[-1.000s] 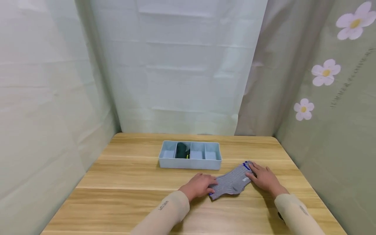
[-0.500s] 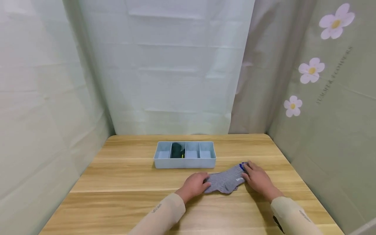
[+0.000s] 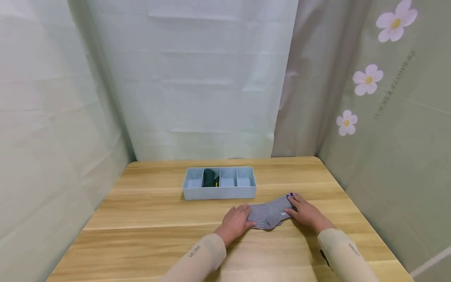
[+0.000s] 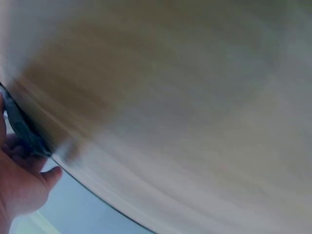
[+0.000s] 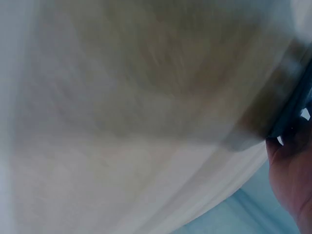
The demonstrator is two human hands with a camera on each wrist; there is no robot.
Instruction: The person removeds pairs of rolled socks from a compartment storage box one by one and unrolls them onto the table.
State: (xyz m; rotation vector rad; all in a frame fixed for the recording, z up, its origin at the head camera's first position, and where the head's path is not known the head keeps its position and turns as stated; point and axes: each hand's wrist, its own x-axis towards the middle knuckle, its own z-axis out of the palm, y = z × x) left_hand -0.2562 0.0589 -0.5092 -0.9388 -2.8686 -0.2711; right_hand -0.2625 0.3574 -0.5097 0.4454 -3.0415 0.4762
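Note:
A pair of grey ribbed socks with blue trim and white lettering lies stacked at an angle on the table. My left hand grips the left end, thumb along the near edge and fingers over the top. At the blue-trimmed right end, my right hand holds the fabric between thumb and fingers, covering part of the lettering. The left wrist view has my left hand at its edge with dark fabric at the fingers. In the right wrist view, my right hand meets the fabric at the right edge.
Behind the socks stands a light blue box with several compartments. A dark green rolled item with a yellow mark sits in its second compartment from the left. Pale curtains enclose the wooden table at the back and sides.
The left end of the socks, with its blue tip, has gone out of sight at my left hand, so they look shorter. My right hand now covers more of the lettering. The head view has shifted.

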